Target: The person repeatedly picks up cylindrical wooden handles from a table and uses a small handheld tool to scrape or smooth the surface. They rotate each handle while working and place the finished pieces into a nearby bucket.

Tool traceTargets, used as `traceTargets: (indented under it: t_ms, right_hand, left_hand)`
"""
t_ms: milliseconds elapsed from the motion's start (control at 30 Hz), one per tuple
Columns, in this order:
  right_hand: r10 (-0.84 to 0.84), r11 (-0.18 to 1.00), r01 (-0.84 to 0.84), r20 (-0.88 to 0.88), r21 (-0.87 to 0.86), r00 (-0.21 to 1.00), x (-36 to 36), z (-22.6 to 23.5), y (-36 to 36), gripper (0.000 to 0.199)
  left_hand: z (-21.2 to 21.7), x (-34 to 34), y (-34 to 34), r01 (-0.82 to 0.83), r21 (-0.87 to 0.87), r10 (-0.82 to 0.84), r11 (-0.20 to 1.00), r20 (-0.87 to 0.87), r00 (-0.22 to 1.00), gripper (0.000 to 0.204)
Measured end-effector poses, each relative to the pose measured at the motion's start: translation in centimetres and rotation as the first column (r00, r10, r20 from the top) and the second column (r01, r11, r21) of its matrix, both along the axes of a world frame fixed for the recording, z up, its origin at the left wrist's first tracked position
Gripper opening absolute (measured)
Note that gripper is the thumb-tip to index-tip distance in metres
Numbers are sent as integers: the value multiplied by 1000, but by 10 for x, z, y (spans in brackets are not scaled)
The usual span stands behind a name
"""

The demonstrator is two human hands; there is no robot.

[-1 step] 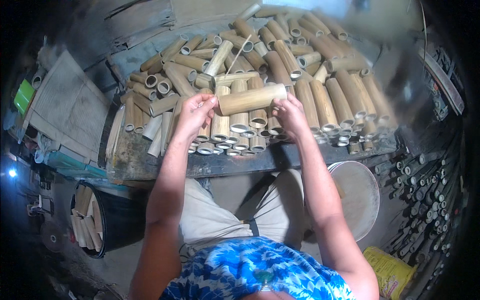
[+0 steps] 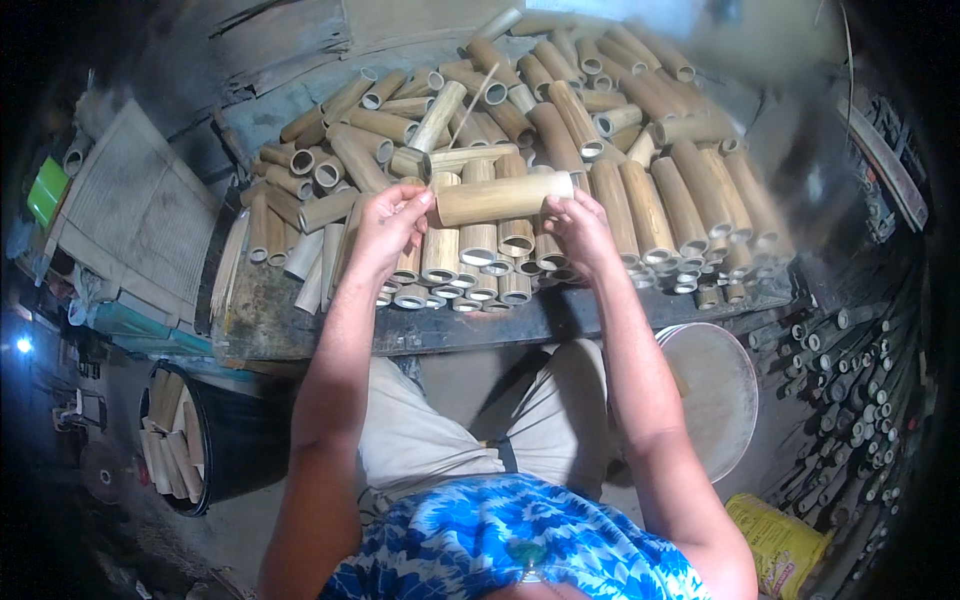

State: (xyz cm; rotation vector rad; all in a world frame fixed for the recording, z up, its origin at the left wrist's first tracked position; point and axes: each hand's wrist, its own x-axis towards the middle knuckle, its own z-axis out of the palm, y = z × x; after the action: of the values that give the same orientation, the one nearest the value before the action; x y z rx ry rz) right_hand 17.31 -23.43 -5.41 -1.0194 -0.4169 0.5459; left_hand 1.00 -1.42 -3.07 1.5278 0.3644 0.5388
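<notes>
A smooth tan bamboo tube (image 2: 500,198) is held level between my two hands, above the front of a big pile. My left hand (image 2: 392,222) pinches its left end with thumb and fingers. At the paler right end, my right hand (image 2: 580,226) has its fingers closed on the rim. Behind and beneath it lie many cut bamboo tubes (image 2: 655,212), stacked with their open ends toward me. One more tube (image 2: 470,157) lies crosswise just beyond the held one. A thin stick (image 2: 474,104) leans on the pile.
The pile rests on a dark wooden bench (image 2: 260,325). At lower left stands a black bucket (image 2: 235,440) with split bamboo pieces. A round pale tub (image 2: 710,395) is by my right knee. Bamboo poles (image 2: 850,400) and a yellow sack (image 2: 778,545) lie at the right.
</notes>
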Motion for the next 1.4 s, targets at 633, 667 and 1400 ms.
traceTargets:
  t_ms: [633, 667, 1400]
  right_hand:
    - [0, 989, 17, 110, -147, 994, 1, -5, 5, 32]
    - [10, 979, 14, 120, -202, 993, 2, -7, 6, 37]
    - [-38, 982, 63, 139, -177, 989, -1, -7, 7, 34]
  left_hand:
    - [30, -8, 9, -18, 763, 117, 646, -76, 990, 25]
    - [31, -8, 9, -18, 775, 110, 632, -66, 992, 25]
    - [33, -8, 9, 2, 797, 93, 604, -74, 993, 23]
